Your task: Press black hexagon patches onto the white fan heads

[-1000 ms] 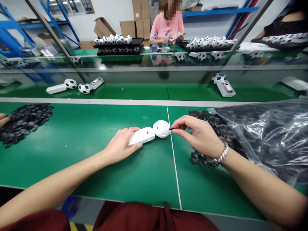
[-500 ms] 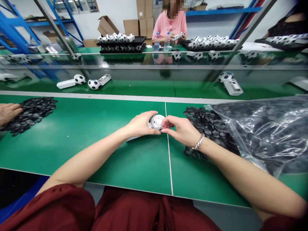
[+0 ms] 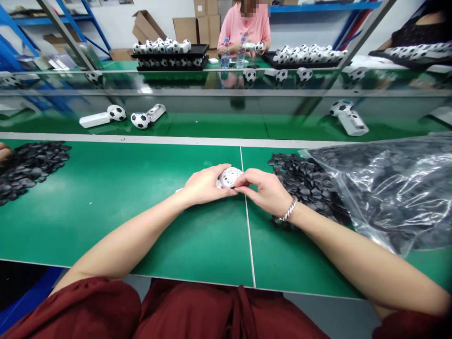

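Note:
My left hand (image 3: 206, 184) is wrapped round a white ball-headed device (image 3: 231, 177), whose round head is dotted with openings. Its handle is mostly hidden under that hand. At the right edge of the head, the thumb and forefinger of my right hand (image 3: 263, 188) are pinched together. Whatever they may hold is too small to make out. Just beyond the right hand lies a pile of small black flat pieces (image 3: 310, 183). The device is low over the green work surface (image 3: 197, 240), left of its white line.
A clear plastic bag (image 3: 391, 193) of black pieces lies at right. Another black pile (image 3: 31, 167) is at left, beside a co-worker's hand (image 3: 4, 153). Football-patterned devices (image 3: 140, 120) lie on the green belt (image 3: 212, 123). Across it, a person (image 3: 243, 28) handles another near loaded trays (image 3: 169, 63).
My hands keep their grip at the ball head, with the device turned slightly. Devices on the belt have shifted right. The co-worker's hand at left has drawn back towards the picture's edge.

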Available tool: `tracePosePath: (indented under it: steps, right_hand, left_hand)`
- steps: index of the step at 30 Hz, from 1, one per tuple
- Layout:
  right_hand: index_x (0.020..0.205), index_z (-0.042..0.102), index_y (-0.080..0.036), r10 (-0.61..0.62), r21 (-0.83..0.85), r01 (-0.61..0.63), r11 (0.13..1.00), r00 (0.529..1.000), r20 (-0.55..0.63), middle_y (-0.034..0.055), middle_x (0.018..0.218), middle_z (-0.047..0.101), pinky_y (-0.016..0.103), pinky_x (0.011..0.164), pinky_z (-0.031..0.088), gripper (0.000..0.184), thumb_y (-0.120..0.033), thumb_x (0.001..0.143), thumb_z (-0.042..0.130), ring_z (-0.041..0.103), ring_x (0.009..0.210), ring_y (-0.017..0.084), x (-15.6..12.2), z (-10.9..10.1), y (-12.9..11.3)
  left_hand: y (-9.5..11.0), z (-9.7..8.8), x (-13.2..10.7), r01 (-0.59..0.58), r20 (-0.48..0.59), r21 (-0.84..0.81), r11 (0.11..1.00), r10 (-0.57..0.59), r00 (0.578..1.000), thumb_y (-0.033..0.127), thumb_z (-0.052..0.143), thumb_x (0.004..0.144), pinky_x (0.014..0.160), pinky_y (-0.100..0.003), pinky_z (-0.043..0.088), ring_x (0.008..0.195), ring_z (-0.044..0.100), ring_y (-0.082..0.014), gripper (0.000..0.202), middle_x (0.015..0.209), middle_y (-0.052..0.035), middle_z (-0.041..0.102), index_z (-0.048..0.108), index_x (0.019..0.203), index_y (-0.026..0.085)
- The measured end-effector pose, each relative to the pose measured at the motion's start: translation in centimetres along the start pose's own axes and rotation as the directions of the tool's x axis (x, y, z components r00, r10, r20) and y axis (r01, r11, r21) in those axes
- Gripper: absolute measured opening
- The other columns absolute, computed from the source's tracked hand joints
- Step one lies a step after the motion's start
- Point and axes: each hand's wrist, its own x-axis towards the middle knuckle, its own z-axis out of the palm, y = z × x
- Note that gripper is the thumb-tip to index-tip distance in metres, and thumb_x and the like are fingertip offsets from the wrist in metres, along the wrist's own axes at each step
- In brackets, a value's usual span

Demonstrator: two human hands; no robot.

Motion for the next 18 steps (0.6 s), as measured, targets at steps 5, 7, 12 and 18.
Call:
tracePosePath:
  steps: [5,7,12,18]
  right_hand:
    - [0.080,0.057,-0.019,-0.003,-0.019,0.002,1.000,0.999,-0.053,0.0042,0.080,0.057,0.030,0.069,0.047,0.003,-0.020,0.077,0.059,0.055,0.075,0.015,0.0,0.0,0.3]
    - [0.087,0.056,-0.018,0.015,-0.043,-0.019,0.999,0.997,-0.081,0.0074,0.088,0.056,0.033,0.072,0.048,0.014,-0.023,0.075,0.061,0.055,0.084,0.018,0.0,0.1,0.6]
    - [0.112,0.048,-0.017,0.113,0.008,-0.113,0.994,0.994,0.007,0.0120,0.116,0.054,0.036,0.076,0.051,0.042,-0.033,0.075,0.061,0.052,0.106,0.023,0.1,0.3,1.5]
    - [0.116,0.047,-0.015,0.113,-0.032,-0.111,0.993,0.991,0.073,0.0115,0.115,0.058,0.039,0.084,0.048,0.042,-0.033,0.079,0.055,0.057,0.101,0.023,0.3,0.4,1.8]
  left_hand:
    - [-0.1,0.0,0.0,-0.003,-0.003,-0.009,1.000,0.003,1.000,0.056,0.058,0.067,0.087,-0.037,0.043,0.109,0.052,-0.0264,0.069,0.127,-0.0008,0.051,0.041,0.127,0.028]
    - [-0.1,-0.1,0.0,-0.011,-0.004,-0.017,1.000,0.011,1.000,0.056,0.058,0.067,0.085,-0.036,0.044,0.107,0.053,-0.0259,0.068,0.125,0.0003,0.052,0.041,0.127,0.028]
    - [-0.1,-0.1,0.0,-0.008,-0.003,-0.030,1.000,0.008,1.000,0.056,0.058,0.067,0.081,-0.035,0.045,0.104,0.054,-0.0252,0.066,0.121,0.0005,0.055,0.042,0.125,0.029]
    - [0.2,-0.2,0.1,-0.002,0.002,-0.034,0.999,0.002,1.000,0.053,0.059,0.068,0.078,-0.033,0.045,0.101,0.055,-0.0244,0.061,0.117,0.0013,0.057,0.044,0.121,0.029]
